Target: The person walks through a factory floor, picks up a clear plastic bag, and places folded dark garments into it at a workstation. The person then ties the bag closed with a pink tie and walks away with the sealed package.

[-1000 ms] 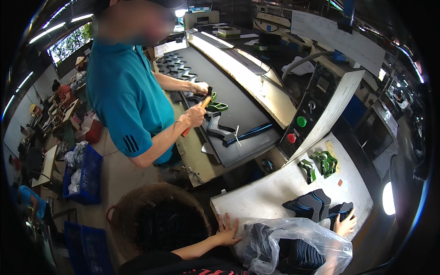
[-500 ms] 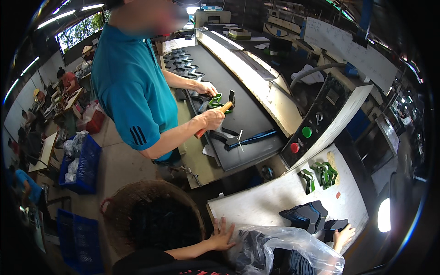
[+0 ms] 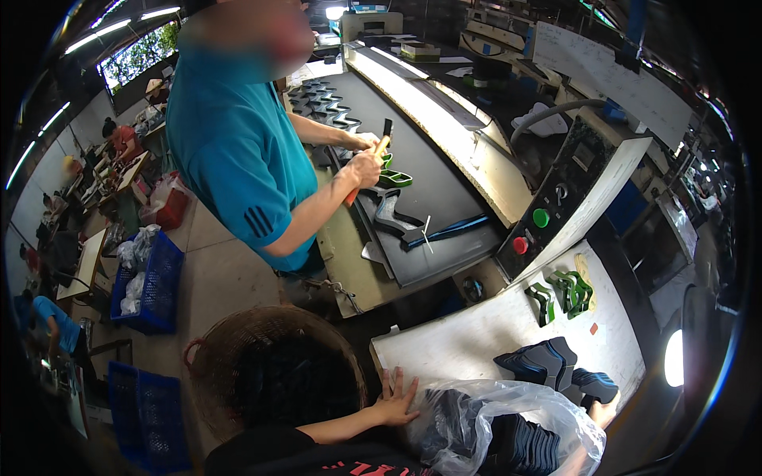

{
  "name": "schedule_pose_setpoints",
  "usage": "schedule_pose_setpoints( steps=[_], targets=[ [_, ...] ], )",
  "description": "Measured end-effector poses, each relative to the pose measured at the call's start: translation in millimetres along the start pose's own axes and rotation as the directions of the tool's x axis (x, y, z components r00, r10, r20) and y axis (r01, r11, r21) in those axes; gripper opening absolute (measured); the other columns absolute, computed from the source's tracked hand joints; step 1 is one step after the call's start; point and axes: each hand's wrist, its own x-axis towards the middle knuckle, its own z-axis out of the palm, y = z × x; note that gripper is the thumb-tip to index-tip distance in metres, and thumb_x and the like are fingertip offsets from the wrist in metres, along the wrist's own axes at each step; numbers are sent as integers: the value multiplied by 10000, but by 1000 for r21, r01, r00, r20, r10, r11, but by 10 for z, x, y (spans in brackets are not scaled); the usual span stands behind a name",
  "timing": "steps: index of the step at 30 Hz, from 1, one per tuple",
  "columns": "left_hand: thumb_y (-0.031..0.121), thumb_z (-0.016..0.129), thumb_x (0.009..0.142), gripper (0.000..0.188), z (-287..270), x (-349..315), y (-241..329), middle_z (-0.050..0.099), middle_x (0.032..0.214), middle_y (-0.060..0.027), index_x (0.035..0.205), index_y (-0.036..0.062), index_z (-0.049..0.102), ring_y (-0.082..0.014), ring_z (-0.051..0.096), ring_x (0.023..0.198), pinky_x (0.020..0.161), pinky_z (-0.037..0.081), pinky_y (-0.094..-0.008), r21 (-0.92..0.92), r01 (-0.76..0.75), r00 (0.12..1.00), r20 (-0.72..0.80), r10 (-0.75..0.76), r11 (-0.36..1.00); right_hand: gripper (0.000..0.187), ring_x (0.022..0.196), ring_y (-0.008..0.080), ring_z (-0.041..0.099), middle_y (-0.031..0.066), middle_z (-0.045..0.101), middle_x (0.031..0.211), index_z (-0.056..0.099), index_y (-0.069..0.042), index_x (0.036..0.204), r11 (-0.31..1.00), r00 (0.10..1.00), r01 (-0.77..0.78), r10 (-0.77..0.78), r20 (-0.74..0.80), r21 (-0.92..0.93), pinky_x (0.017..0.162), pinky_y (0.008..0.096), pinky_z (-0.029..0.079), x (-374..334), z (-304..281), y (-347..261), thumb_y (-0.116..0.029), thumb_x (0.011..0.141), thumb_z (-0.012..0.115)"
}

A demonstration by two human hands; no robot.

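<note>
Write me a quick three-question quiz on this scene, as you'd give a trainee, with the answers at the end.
1. Which near hand holds the small stack of dark pieces: a) left; b) right; c) neither?
2. True or false: the near left hand is clenched into a fist.
3. Fill in: the co-worker in the teal shirt holds a ___ with an orange handle.

Key:
1. b, the right hand.
2. False; the left hand has its fingers spread.
3. Hammer.
</note>
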Motion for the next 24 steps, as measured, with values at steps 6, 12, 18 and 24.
schedule_pose_setpoints(
  steps=[6, 12, 18, 24],
  targets=[
    [631, 591, 973, 1049, -7, 13, 24, -358, 1650, -294, 1699, 246, -62, -629, -404, 1415, 1117, 253, -816, -20, 28, 998, 61, -27, 999, 647, 1098, 418, 717, 260, 710, 1242, 586, 25, 1382, 984, 989, 50, -25, -146, 171, 962, 432, 556, -214, -478, -511, 52, 758, 754],
    [648, 616, 952, 1034, -172, 16, 2, -349, 1657, -292, 1708, 249, 33, -615, -405, 1425, 1122, 248, -810, -86, 21, 993, 114, -11, 996, 653, 1084, 403, 723, 245, 715, 1238, 594, 18, 1382, 937, 972, 135, -62, -225, 323, 956, 429, 559, -601, -791, -1083, 54, 750, 756],
    [405, 625, 1030, 665, -1244, -180, 315, 269, 1680, -221, 1595, 123, 416, -406, 301, 1533, 1181, 345, -586, -784, -76, 975, 71, 211, 616, 659, 1071, 388, 729, 230, 720, 1233, 603, 11, 1381, 870, 960, 223, -117, -255, 441, 950, 426, 562, -1136, -875, -1748, 55, 742, 758],
    [198, 591, 1065, 605, -2390, -870, 1111, 341, 1679, -99, 1612, 80, 360, -268, 459, 1466, 1155, 414, -435, -751, -553, 728, -226, 648, 360, 666, 1057, 374, 735, 214, 725, 1229, 611, 4, 1380, 841, 911, 388, -288, -295, 378, 944, 423, 565, -1567, -1060, -2513, 57, 734, 760]
  ],
)
